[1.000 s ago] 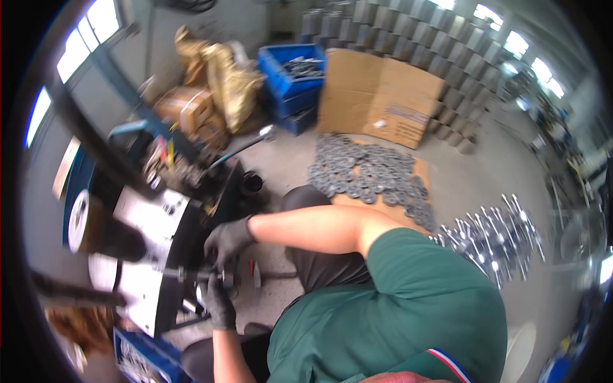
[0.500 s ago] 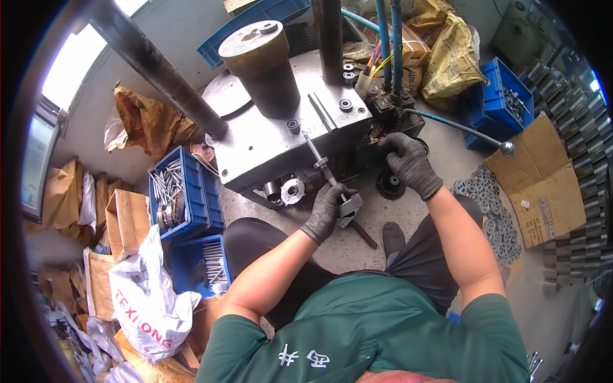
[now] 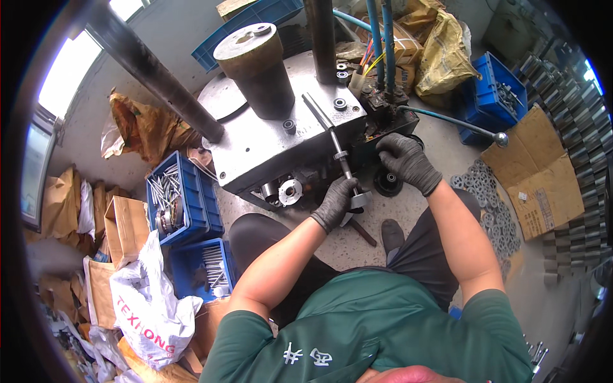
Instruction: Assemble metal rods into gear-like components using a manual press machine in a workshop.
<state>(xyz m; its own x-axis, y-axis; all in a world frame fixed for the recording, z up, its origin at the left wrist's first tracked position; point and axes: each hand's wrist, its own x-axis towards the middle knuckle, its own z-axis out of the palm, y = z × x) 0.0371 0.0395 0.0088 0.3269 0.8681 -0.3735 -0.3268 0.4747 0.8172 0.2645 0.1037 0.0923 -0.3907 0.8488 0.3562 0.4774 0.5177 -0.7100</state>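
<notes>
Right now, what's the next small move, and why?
Probably bring the dark-gloved right hand over to steady the collared silver metal shaft: only the dark-gloved left hand has a grip on it, near its lower end, while its far end appears to overlap the flat-topped grey metal block. The right hand is apart, nothing visible in it.

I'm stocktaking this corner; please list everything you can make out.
machine table: 1, grey, upper middle
round column: 1, dark with paler top, on table
ring-shaped parts: at least four, dark, on table and column
metal shaft: 1, silver, at table's front edge
lever: 1, blue, right of table
crates: at least four, blue, left, right and behind
discs: many, grey, floor right
opened carton: 1, brown, right
sack: 1, white, lower left
left hand: 1, dark-gloved, around shaft
right hand: 1, dark-gloved, right of shaft
</notes>
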